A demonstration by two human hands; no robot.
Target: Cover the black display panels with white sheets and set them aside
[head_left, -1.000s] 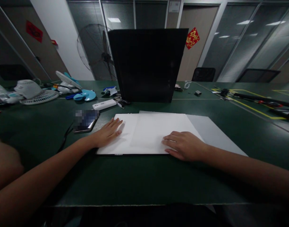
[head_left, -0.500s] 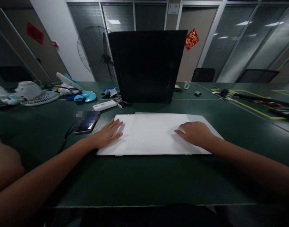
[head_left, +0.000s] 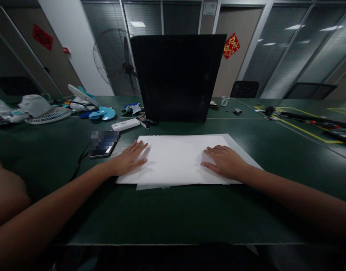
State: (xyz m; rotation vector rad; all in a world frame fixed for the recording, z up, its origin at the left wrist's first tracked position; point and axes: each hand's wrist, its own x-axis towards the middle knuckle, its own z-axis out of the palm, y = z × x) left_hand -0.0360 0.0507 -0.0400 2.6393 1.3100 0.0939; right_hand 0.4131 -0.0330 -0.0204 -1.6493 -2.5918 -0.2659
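Note:
A white sheet (head_left: 175, 162) lies over a flat white panel (head_left: 241, 148) with thin dark edges on the table. The sheet's front left corner hangs out past the panel's near edge, and a strip of the panel shows at the right. My left hand (head_left: 129, 159) rests palm down on the left side, fingers spread. Opposite it, my right hand (head_left: 225, 161) lies palm down on the sheet, thumb apart and fingers slightly bent. Neither hand grips anything. Just behind the white panel stands a large black panel (head_left: 178, 79), upright.
Left of the white panel are a phone (head_left: 103, 145), a white stick-shaped device (head_left: 126, 125) and a bunch of keys (head_left: 144, 122). Further left lie parts of a fan (head_left: 48, 114) and blue fan blades (head_left: 103, 113). Long black rods (head_left: 314, 118) lie at the right on the green table (head_left: 178, 218).
The white sheet has slid left and toward me; its front corner now sticks out over the panel's near edge. My right hand has moved slightly left. My left hand stays in place.

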